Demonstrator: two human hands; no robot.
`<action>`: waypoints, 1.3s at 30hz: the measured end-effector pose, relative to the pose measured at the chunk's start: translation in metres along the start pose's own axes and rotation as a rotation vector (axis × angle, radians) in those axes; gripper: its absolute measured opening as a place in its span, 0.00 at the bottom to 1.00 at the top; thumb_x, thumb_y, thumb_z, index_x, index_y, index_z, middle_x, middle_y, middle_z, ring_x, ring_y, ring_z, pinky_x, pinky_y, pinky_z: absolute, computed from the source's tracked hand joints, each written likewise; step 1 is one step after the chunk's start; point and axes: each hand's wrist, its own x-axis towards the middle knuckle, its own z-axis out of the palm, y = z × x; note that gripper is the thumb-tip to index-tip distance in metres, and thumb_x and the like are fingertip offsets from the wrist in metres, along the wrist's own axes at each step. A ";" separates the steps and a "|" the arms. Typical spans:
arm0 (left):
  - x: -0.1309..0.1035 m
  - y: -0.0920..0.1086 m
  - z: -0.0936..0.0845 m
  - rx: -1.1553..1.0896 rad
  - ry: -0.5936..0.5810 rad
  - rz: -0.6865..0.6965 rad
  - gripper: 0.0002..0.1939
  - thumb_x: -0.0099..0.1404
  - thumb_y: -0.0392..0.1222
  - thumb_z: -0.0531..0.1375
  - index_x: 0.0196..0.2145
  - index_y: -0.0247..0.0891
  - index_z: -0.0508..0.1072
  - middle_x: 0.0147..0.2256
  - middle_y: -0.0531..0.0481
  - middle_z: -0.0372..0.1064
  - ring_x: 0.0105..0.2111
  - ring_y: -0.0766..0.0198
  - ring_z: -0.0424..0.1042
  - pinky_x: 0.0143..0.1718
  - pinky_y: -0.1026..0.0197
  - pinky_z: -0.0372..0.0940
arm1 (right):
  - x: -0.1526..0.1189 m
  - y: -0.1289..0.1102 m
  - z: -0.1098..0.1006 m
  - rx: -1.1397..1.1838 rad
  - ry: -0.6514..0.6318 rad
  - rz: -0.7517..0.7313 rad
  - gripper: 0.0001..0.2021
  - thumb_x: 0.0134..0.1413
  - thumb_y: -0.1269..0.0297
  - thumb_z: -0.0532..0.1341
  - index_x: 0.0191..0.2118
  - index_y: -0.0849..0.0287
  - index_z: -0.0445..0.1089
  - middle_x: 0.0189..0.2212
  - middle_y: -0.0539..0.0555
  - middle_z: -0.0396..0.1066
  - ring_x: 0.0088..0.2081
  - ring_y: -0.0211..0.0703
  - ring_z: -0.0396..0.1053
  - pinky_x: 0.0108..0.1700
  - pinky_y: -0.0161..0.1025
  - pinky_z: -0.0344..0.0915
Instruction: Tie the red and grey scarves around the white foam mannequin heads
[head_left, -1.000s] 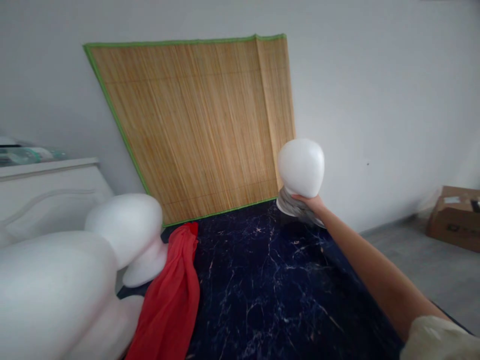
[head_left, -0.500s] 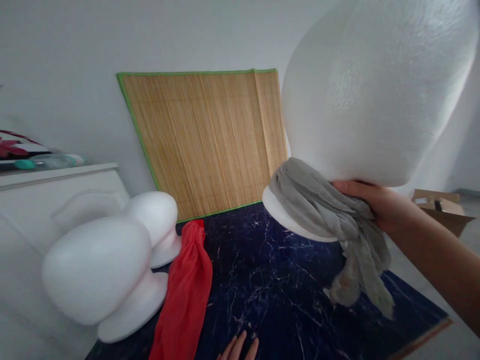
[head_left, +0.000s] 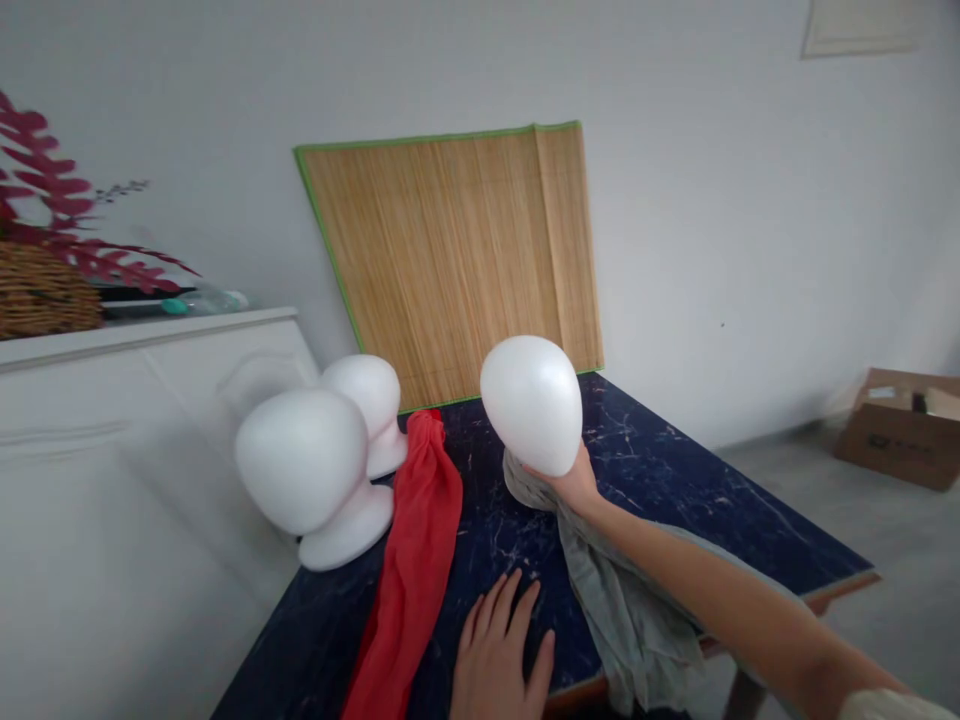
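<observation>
- The right hand [head_left: 571, 482] grips the white head [head_left: 531, 400] at its neck, thumb and fingers closed around it, near the middle of the frame.
- The white head stands over the table [head_left: 675, 490], its rounded top towards the camera; whether its base touches the surface is hard to tell.
- A grey scarf [head_left: 611, 590] is wrapped around that neck, partly under the right hand, and its loose length trails down beside the forearm and past the table's front edge at the lower right of centre.
- The left hand [head_left: 501, 650] is at the bottom centre, palm down over the table, fingers spread and thumb apart, gripping nothing.
- A red scarf [head_left: 424, 530] lies lengthwise on the table, left of both hands, gathered at its far end.
- Left of it, the near head [head_left: 304, 460] and the far head [head_left: 365, 395] stand on the table, both white.
- Behind, a bamboo mat [head_left: 450, 260] with green edging is against the wall.
- A white cabinet [head_left: 135, 440] fills the left side, bearing a wicker basket [head_left: 45, 290], with red leaves [head_left: 52, 180] above it, and a clear bottle [head_left: 210, 300].
- A cardboard box [head_left: 900, 430] sits on the floor at the right edge.
</observation>
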 end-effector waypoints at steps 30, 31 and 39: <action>0.164 0.018 0.011 -0.796 -0.098 -0.899 0.21 0.57 0.57 0.61 0.33 0.34 0.68 0.39 0.32 0.73 0.47 0.40 0.71 0.48 0.47 0.63 | 0.027 0.039 -0.046 -0.248 -0.332 0.270 0.15 0.42 0.59 0.64 0.15 0.61 0.65 0.14 0.47 0.56 0.22 0.35 0.56 0.25 0.35 0.47; 0.164 0.021 0.010 -0.778 -0.069 -0.899 0.17 0.58 0.52 0.61 0.34 0.34 0.68 0.42 0.32 0.72 0.49 0.41 0.70 0.50 0.46 0.61 | 0.026 0.038 -0.046 -0.232 -0.335 0.280 0.14 0.43 0.60 0.64 0.16 0.61 0.65 0.14 0.47 0.57 0.22 0.35 0.57 0.26 0.35 0.48; 0.164 0.008 0.022 -1.157 0.110 -0.917 0.02 0.60 0.37 0.55 0.29 0.37 0.64 0.38 0.43 0.72 0.45 0.58 0.73 0.49 0.57 0.66 | 0.047 0.045 -0.056 -0.037 -0.296 0.510 0.10 0.59 0.64 0.63 0.29 0.64 0.67 0.24 0.46 0.65 0.25 0.31 0.62 0.29 0.31 0.63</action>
